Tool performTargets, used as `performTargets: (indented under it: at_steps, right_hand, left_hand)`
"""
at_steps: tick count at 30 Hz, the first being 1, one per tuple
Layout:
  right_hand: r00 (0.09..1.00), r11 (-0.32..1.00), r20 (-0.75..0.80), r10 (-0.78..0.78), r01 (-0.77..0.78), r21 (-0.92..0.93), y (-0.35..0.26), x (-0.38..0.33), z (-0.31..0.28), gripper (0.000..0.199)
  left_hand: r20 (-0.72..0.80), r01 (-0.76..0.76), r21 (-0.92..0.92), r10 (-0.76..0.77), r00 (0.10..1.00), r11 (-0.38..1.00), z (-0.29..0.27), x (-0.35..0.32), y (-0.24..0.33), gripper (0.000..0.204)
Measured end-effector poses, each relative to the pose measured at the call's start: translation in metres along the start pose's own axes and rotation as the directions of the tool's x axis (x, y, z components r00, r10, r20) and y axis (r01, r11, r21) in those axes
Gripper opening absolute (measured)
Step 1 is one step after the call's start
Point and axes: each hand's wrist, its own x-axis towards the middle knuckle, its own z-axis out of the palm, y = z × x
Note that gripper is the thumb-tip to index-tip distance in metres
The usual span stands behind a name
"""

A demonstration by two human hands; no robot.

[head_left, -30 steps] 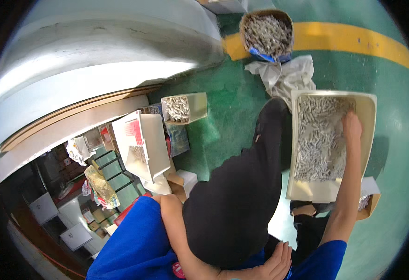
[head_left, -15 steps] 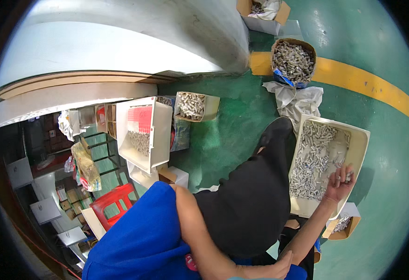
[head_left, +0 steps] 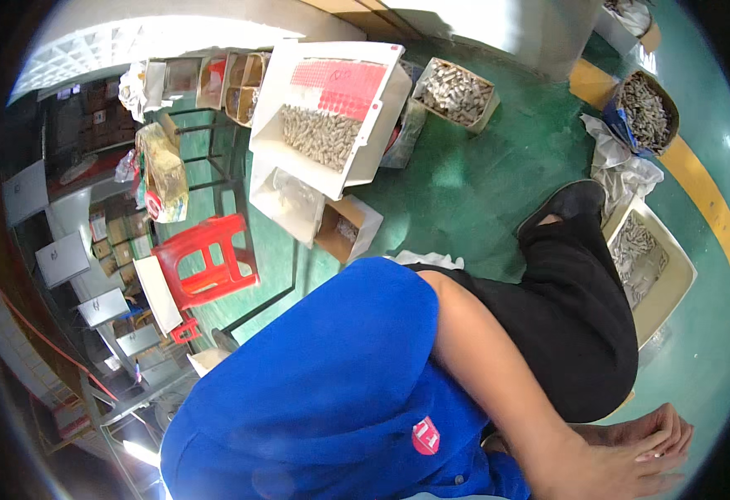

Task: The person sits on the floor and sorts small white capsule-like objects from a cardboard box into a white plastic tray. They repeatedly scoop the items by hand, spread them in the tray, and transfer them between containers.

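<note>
My left hand (head_left: 602, 468) is low at the right, its forearm crossing in front of my body. Its fingers stretch out apart just below my right hand (head_left: 660, 427), close to or touching it. The right hand's fingers are curled closed, and a tiny pale bit shows between the two hands, too small to name. Beyond my bent knee stands a cream plastic bin (head_left: 669, 312) with many small silvery cylinders (head_left: 635, 250). To the left, a white tray (head_left: 381, 125) tilts toward me, with rows of pale cylinders (head_left: 321, 137) and a red gridded area (head_left: 340, 83).
Boxes of small cylinders stand behind: one carton (head_left: 485, 117) beside the tray, another round-cornered box (head_left: 673, 125) by the yellow floor line. Under the tray sit a clear container and an open carton (head_left: 352, 229). A red plastic stool (head_left: 206, 262) is at left; crumpled white sheeting (head_left: 623, 171) lies near my foot.
My right hand has left the cream bin and come down beside my left hand. The view has turned, so the tray and stool sit larger and the bin farther right.
</note>
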Motion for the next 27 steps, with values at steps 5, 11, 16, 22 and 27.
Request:
performTargets:
  at_steps: [5,11,16,22,27]
  right_hand:
    - [0.936,-0.034,0.183,-0.300,0.181,-0.983,-0.027,-0.010,0.011,0.011]
    - [0.846,-0.979,0.494,-0.200,-0.151,-0.138,-0.030,-0.017,0.034,0.002]
    - [0.856,-0.988,0.511,-0.074,0.007,-0.154,0.006,-0.031,0.062,0.007]
    - [0.776,-0.888,0.623,0.096,0.349,-0.299,0.087,-0.034,0.107,0.013]
    - [0.677,-0.753,0.731,0.087,0.525,-0.397,0.133,-0.032,0.132,0.018]
  left_hand:
    - [-0.166,0.315,-0.297,-0.374,0.913,0.901,0.032,0.001,-0.001,0.016]
    - [0.696,0.240,-0.697,-0.558,0.452,-0.676,0.072,-0.008,0.002,0.026]
    - [0.734,0.298,-0.666,-0.532,0.422,-0.684,0.066,-0.009,-0.009,0.030]
    - [0.700,0.317,-0.706,-0.561,0.441,-0.633,0.033,0.000,-0.030,0.034]
    - [0.643,0.351,-0.762,-0.572,0.510,-0.544,-0.006,0.019,-0.044,0.038]
